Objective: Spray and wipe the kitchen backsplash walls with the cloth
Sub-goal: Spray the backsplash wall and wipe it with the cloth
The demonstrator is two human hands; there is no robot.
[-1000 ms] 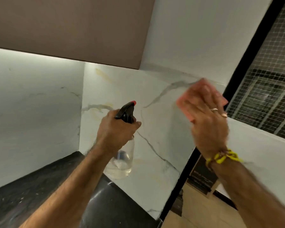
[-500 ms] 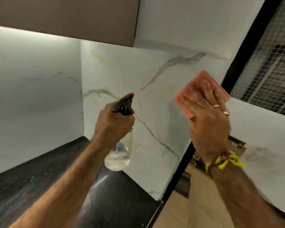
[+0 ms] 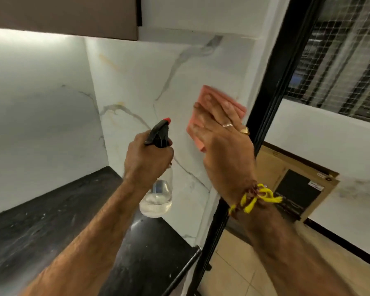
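Wiping is under way: the cloth (image 3: 214,107) is pressed flat against the right backsplash (image 3: 137,86) by the right hand (image 3: 220,142), fingers spread straight, near the panel's outer edge. The bottle (image 3: 157,189) is gripped by the left hand (image 3: 147,157), nozzle aimed at the wall. The left backsplash (image 3: 41,124) looks untouched, so much seems left. The bench (image 3: 51,210) lies below; the black frame (image 3: 271,99) bounds the stroke rightward.

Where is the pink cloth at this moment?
In the head view, the cloth lies flat on the backsplash, right of centre, under the right hand, beside the black frame.
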